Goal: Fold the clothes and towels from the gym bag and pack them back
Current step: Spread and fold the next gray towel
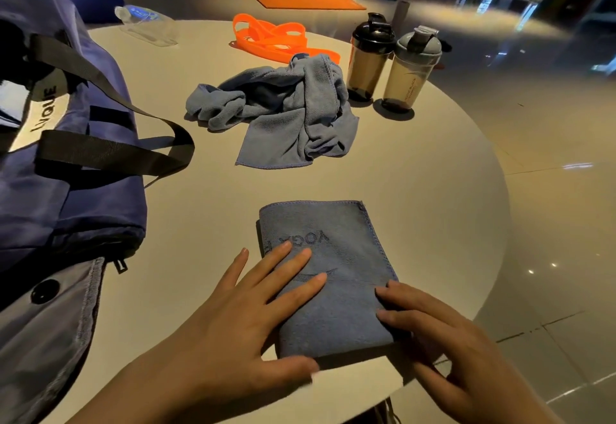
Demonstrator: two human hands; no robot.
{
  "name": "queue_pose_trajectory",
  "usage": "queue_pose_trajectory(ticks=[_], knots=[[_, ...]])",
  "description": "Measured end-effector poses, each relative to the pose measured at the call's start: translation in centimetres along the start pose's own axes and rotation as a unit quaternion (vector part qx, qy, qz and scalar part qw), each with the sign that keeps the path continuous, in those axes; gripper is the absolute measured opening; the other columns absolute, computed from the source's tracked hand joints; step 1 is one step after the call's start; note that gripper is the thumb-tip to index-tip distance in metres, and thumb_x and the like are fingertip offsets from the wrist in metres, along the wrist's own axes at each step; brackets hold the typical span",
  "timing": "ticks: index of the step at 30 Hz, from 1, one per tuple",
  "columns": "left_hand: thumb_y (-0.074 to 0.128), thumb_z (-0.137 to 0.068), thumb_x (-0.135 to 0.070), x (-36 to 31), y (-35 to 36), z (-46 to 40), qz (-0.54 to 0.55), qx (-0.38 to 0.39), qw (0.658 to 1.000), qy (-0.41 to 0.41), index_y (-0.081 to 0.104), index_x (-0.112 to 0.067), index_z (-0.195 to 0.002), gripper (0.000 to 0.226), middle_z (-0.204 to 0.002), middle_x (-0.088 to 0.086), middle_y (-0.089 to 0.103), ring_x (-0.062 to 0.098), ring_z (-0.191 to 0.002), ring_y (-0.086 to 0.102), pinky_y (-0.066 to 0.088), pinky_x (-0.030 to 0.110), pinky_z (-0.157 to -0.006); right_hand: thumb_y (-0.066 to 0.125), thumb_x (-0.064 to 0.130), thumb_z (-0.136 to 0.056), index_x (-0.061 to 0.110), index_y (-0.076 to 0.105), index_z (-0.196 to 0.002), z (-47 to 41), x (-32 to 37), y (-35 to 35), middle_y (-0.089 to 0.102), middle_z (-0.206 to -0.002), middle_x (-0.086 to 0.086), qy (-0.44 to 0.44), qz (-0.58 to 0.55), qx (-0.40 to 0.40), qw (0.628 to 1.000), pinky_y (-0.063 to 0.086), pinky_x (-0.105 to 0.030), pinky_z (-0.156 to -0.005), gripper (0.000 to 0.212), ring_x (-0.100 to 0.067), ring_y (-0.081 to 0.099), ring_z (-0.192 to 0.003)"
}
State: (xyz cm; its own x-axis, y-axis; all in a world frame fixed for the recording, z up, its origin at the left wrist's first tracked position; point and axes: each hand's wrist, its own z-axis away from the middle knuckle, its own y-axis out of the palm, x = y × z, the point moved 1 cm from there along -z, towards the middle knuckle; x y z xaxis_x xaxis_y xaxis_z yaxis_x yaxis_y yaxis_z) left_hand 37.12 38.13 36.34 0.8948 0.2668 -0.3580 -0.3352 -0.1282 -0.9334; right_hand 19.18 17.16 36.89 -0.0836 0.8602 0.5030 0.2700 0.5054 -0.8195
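Blue microfibre, folded towel [328, 277]: lies flat at the near edge of our desk [416, 170], just right of the gym bag [66, 170].
Left hand [233, 320]: fingers straight, pressing on the folded towel's left half; grasps nothing.
Right hand [443, 333]: fingers flat along its right edge, likewise released.
Crumpled towel [283, 110]: beyond the folded towel, unfolded.
Handling: we judge it soft, light, limp; lift it from beneath with both palms, or its layers may slide apart.
Beyond the crumpled towel: two shaker bottles [390, 66], orange bands [276, 36].
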Motion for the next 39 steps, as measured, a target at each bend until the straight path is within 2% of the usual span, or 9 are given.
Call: queue_pose_trajectory(ticks=[5, 9, 18, 21, 24, 27, 33, 37, 39], knots=[[0.041, -0.090, -0.052, -1.3, 0.6, 0.9, -0.036, -0.064, 0.997, 0.026, 0.025, -0.031, -0.151, 0.067, -0.158, -0.010, 0.018, 0.008, -0.146, 0.014, 0.007, 0.040, -0.114, 0.046, 0.037, -0.090, 0.034, 0.056, -0.120, -0.5, -0.1, 0.3, 0.049, -0.138, 0.018, -0.006, 0.055, -0.009, 0.998, 0.046, -0.019, -0.097, 0.031, -0.002, 0.046, -0.128], [0.056, -0.080, -0.061, -1.8, 0.0, 1.5, -0.006, -0.106, 0.994, 0.030, 0.038, -0.032, -0.142, 0.071, -0.137, -0.008, 0.040, 0.011, -0.120, 0.041, 0.018, 0.017, -0.107, 0.047, 0.033, -0.090, 0.029, 0.055, -0.114, -1.7, -0.4, 0.7, 0.063, -0.118, 0.008, -0.035, 0.125, -0.050, 0.990, 0.055, -0.027, -0.082, 0.026, -0.006, 0.058, -0.106], [0.057, -0.089, -0.041, -2.5, -4.4, -0.8, -0.023, -0.319, 0.935, 0.152, 0.045, -0.018, -0.123, 0.043, -0.123, 0.004, 0.052, 0.017, -0.105, 0.057, 0.051, 0.020, -0.087, 0.039, 0.056, -0.093, 0.057, 0.052, -0.111, -6.5, 3.0, -4.2, 0.062, -0.104, 0.022, -0.030, -0.158, -0.134, 0.978, 0.050, -0.015, -0.079, 0.022, -0.004, 0.061, -0.096], [0.069, -0.071, -0.064, -3.1, -8.1, -2.5, 0.197, -0.305, 0.932, -0.002, 0.066, -0.033, -0.096, 0.040, -0.092, -0.010, 0.068, 0.012, -0.104, 0.061, 0.050, 0.008, -0.070, 0.049, 0.058, -0.088, 0.052, 0.060, -0.107, -7.4, 4.0, -6.4, 0.065, -0.102, 0.021, -0.042, -0.225, -0.152, 0.962, 0.050, -0.014, -0.080, 0.024, -0.006, 0.063, -0.097], [0.068, -0.077, -0.044, -4.4, -10.4, -3.0, 0.320, -0.342, 0.883, 0.003, 0.064, -0.040, -0.092, 0.016, -0.092, -0.019, 0.066, 0.003, -0.090, 0.064, 0.055, 0.017, -0.068, 0.058, 0.052, -0.079, 0.040, 0.069, -0.101, -8.4, 4.5, -8.3, 0.070, -0.099, 0.014, 0.001, -0.317, -0.181, 0.931, 0.053, -0.017, -0.074, 0.027, -0.010, 0.067, -0.094], [0.072, -0.084, -0.026, -3.3, -10.1, -4.6, 0.457, -0.250, 0.850, -0.074, 0.066, -0.028, -0.088, 0.008, -0.086, -0.009, 0.067, 0.010, -0.079, 0.064, 0.054, 0.027, -0.065, 0.054, 0.041, -0.081, 0.027, 0.068, -0.098, -9.7, 3.1, -7.9, 0.071, -0.095, 0.007, 0.102, -0.308, -0.133, 0.936, 0.057, -0.023, -0.071, 0.026, -0.014, 0.067, -0.091], [0.061, -0.092, -0.018, 0.3, -4.6, -6.3, 0.490, -0.147, 0.826, -0.236, 0.061, -0.016, -0.089, 0.004, -0.086, 0.006, 0.063, 0.014, -0.071, 0.061, 0.046, 0.021, -0.052, 0.057, 0.058, -0.076, 0.028, 0.063, -0.113, -10.2, -1.4, -2.3, 0.065, -0.108, 0.007, 0.216, -0.276, 0.068, 0.934, 0.056, -0.026, -0.078, 0.048, -0.015, 0.064, -0.097], [0.058, -0.095, -0.019, 1.0, -3.5, -6.2, 0.557, -0.137, 0.767, -0.288, 0.062, -0.016, -0.088, 0.008, -0.077, 0.001, 0.064, 0.007, -0.060, 0.061, 0.047, 0.020, -0.048, 0.068, 0.041, -0.082, 0.021, 0.067, -0.111, -10.6, -3.4, -0.9, 0.069, -0.105, 0.005, 0.199, -0.291, 0.034, 0.935, 0.056, -0.033, -0.085, 0.035, -0.018, 0.066, -0.096], [0.058, -0.095, -0.020, 1.2, -3.5, -6.1, 0.522, -0.143, 0.786, -0.301, 0.063, -0.018, -0.088, 0.008, -0.079, -0.002, 0.065, 0.008, -0.067, 0.062, 0.048, 0.020, -0.051, 0.064, 0.042, -0.083, 0.022, 0.069, -0.105, -11.3, -3.5, -0.7, 0.069, -0.099, 0.004, 0.196, -0.262, 0.021, 0.945, 0.056, -0.035, -0.081, 0.030, -0.017, 0.066, -0.090]])
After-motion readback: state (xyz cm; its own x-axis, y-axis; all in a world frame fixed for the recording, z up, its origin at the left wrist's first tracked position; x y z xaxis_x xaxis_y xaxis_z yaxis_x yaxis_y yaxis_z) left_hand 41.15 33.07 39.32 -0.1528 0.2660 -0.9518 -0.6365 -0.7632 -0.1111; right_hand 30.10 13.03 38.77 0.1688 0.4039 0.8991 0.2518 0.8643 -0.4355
